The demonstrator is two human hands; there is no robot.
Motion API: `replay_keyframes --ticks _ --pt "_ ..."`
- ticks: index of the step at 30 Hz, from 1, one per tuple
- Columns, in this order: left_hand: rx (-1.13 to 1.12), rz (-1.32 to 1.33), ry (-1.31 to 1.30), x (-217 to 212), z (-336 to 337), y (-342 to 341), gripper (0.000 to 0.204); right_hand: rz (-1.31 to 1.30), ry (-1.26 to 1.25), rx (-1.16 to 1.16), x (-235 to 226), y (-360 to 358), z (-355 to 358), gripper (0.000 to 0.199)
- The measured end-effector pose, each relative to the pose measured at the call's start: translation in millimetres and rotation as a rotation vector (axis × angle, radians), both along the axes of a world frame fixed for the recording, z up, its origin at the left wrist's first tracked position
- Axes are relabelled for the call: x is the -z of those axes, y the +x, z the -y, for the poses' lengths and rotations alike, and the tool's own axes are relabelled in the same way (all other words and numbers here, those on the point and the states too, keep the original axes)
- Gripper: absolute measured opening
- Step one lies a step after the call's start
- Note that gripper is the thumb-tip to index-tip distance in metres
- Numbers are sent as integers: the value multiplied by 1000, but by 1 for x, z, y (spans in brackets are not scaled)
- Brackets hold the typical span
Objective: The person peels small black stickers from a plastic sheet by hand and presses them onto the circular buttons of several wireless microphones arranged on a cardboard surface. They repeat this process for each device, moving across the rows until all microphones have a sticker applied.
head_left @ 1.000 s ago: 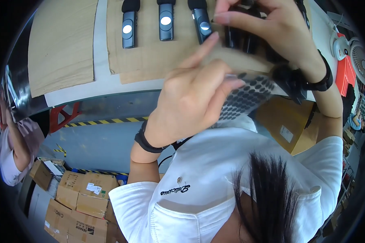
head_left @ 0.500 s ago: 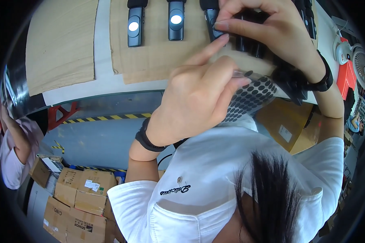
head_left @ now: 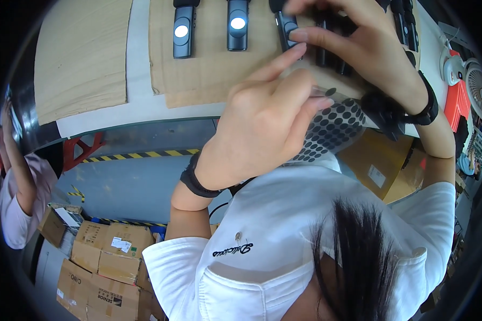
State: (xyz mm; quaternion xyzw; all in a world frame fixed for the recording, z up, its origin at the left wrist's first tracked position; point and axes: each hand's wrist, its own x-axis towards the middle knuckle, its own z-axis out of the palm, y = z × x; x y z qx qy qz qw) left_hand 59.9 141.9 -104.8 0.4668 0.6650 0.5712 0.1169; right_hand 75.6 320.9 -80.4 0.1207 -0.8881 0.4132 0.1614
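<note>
My left hand (head_left: 262, 120) pinches a clear sheet of round black stickers (head_left: 334, 125) between thumb and bent fingers. Its outstretched index fingertip touches or nearly touches the lower end of a small dark handheld microphone (head_left: 287, 32) with a foam top. Over that microphone is my right hand (head_left: 367, 45), thumb on or just above its face and index finger lifted apart, slightly blurred. Two similar microphones, one at the left (head_left: 183, 45) and one in the middle (head_left: 238, 37), lie alongside, each with a bright white disc. More dark microphones (head_left: 322, 48) lie partly hidden beneath my right hand.
Cardboard sheets (head_left: 83, 59) cover the white table (head_left: 139, 115). Further microphones (head_left: 404, 27) lie at the right, near a red basket (head_left: 456, 107) and a fan (head_left: 479, 91). Cartons (head_left: 112, 251) are stacked on the floor at lower left; another person (head_left: 24, 187) is at far left.
My right index finger has lifted away from the thumb. The microphones and cardboard appear shifted slightly right and up in the picture. My left hand still holds the sticker sheet.
</note>
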Motion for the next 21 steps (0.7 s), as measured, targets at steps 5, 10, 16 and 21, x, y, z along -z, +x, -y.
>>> replay_keyframes --ticks 5,10,16,21 --pt "47 56 -12 1 2 -3 7 186 -84 -99 -34 17 -9 19" --pt "23 247 58 1 1 1 10 355 -145 -178 -41 35 -14 12" --pt "7 353 77 0 5 5 9 331 -129 -232 -39 36 -9 12" --pt "-30 298 67 -2 9 5 7 171 -19 -324 -44 34 -8 10"
